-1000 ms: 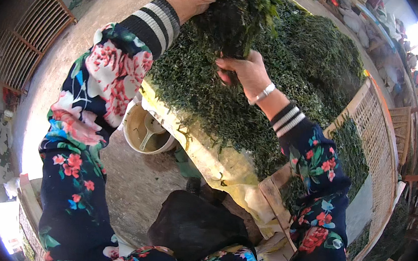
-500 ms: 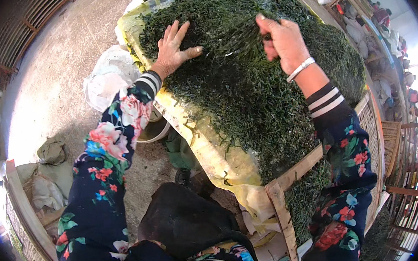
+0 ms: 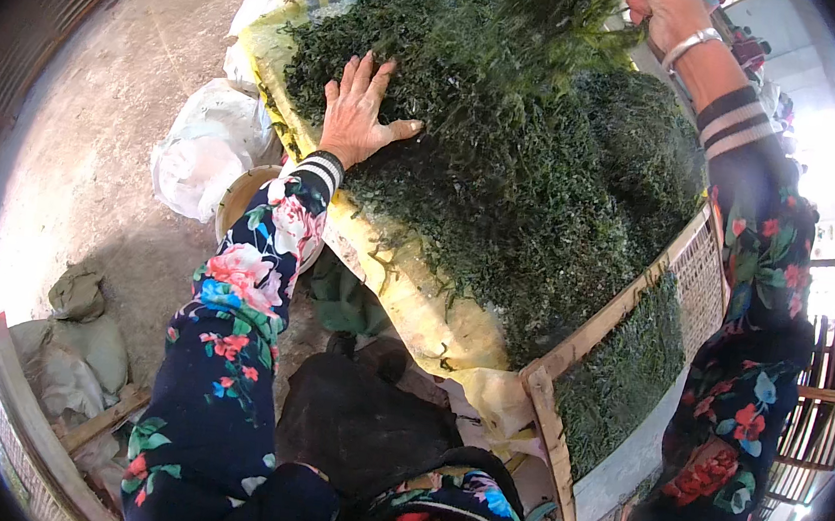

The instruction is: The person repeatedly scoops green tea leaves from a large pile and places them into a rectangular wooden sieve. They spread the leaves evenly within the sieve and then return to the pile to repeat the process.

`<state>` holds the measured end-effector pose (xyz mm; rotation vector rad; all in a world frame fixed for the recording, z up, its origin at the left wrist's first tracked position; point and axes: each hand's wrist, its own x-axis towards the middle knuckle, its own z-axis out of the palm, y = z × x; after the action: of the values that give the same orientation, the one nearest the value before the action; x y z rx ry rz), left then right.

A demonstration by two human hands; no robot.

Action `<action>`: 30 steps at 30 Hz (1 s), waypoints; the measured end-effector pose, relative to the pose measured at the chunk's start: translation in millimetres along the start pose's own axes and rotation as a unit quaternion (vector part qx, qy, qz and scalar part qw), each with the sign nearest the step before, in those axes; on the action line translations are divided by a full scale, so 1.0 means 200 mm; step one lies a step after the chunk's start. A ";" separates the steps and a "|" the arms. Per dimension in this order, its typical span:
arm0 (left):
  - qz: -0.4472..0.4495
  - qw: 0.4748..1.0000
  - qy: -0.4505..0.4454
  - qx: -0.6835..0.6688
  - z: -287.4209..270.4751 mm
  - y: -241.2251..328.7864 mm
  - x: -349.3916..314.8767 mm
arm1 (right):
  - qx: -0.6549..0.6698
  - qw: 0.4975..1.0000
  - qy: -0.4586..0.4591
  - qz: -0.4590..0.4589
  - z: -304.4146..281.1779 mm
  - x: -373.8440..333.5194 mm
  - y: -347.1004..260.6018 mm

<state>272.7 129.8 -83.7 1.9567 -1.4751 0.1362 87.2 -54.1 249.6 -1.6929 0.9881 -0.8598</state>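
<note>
A broad heap of dark green seaweed [image 3: 503, 208] covers a table lined with a yellowish plastic sheet [image 3: 406, 278]. My left hand [image 3: 356, 116] lies on the heap's left part, fingers spread and palm down. At the upper right, my right hand [image 3: 666, 11] is closed round a clump of seaweed strands [image 3: 566, 19], raised above the heap and blurred by motion. Part of that hand is cut off by the picture's top edge. Below my right forearm, a wood-framed mesh tray [image 3: 587, 329] leans by the heap's near right side, with seaweed on it.
Left of the table are white plastic bags [image 3: 202, 149] and a bucket [image 3: 242, 199], partly behind my left sleeve. Sacks [image 3: 77, 353] and another wood-framed tray [image 3: 39, 435] are at the lower left. Slatted racks stand at the far left [image 3: 64, 16] and right [image 3: 824, 420].
My right hand has swung up and to the right, lifting a clump of seaweed off the heap. My left hand has shifted slightly right. More of the framed tray shows.
</note>
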 end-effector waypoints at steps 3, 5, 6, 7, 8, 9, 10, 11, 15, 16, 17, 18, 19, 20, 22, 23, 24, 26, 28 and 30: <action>-0.010 1.000 -0.010 0.003 0.01 0.00 -0.01 | 0.013 0.999 0.033 -0.031 -0.07 0.07 0.02; 0.005 1.000 0.011 0.001 0.02 -0.01 -0.01 | 0.109 0.987 -0.115 0.038 -0.12 0.07 0.08; 0.007 1.000 0.005 -0.008 0.01 -0.01 -0.01 | -0.085 0.995 0.041 0.030 -0.10 0.08 0.14; 0.003 1.000 -0.003 -0.012 0.01 -0.01 0.00 | -0.045 0.997 0.034 0.055 -0.15 0.07 0.17; 0.006 1.000 -0.003 -0.017 -0.01 -0.01 0.00 | -0.007 0.997 0.024 0.079 -0.16 0.05 0.21; -0.007 1.000 -0.015 -0.025 -0.03 0.00 0.00 | 0.001 0.997 0.006 0.074 -0.19 0.03 0.24; -0.008 0.999 0.005 -0.032 -0.06 0.01 0.01 | 0.011 0.998 -0.012 0.067 -0.22 -0.01 0.26; -0.013 0.999 0.004 -0.044 -0.08 0.04 0.00 | 0.019 0.998 -0.027 0.061 -0.25 -0.04 0.27; 0.100 0.995 0.022 -0.005 -0.16 0.25 -0.03 | 0.107 0.990 -0.005 0.094 -0.37 -0.24 0.35; 0.167 0.986 0.019 0.003 -0.15 0.33 -0.05 | 0.132 0.987 -0.010 0.090 -0.40 -0.30 0.37; 0.178 0.982 -0.058 0.007 -0.13 0.43 -0.06 | 0.124 0.987 0.055 0.088 -0.42 -0.34 0.40; 0.228 0.971 -0.075 -0.001 -0.11 0.51 -0.05 | 0.151 0.981 0.087 0.086 -0.46 -0.39 0.43; 0.222 0.963 -0.155 0.019 -0.10 0.58 -0.03 | 0.171 0.974 0.117 0.094 -0.50 -0.44 0.46; 0.216 0.956 -0.188 0.058 -0.08 0.63 0.00 | 0.186 0.968 0.136 0.094 -0.56 -0.48 0.48; 0.186 0.949 -0.222 0.124 -0.06 0.69 0.11 | 0.219 0.961 0.143 0.085 -0.69 -0.58 0.51; 0.185 0.944 -0.228 0.149 -0.04 0.70 0.17 | 0.227 0.956 0.163 0.084 -0.74 -0.61 0.54; 0.179 0.941 -0.238 0.159 -0.03 0.72 0.24 | 0.238 0.952 0.172 0.082 -0.78 -0.65 0.57; 0.173 0.923 -0.268 0.214 0.00 0.73 0.39 | 0.259 0.944 0.184 0.093 -0.83 -0.73 0.65; 0.162 0.908 -0.280 0.267 0.04 0.73 0.52 | 0.266 0.941 0.176 0.113 -0.85 -0.82 0.72; 0.181 0.904 -0.258 0.289 0.06 0.73 0.59 | 0.270 0.935 0.178 0.144 -0.84 -0.89 0.79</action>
<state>181.0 7.4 26.6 2.2574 -2.3630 0.2556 -170.5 9.7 130.1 -0.9179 1.0809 -1.1365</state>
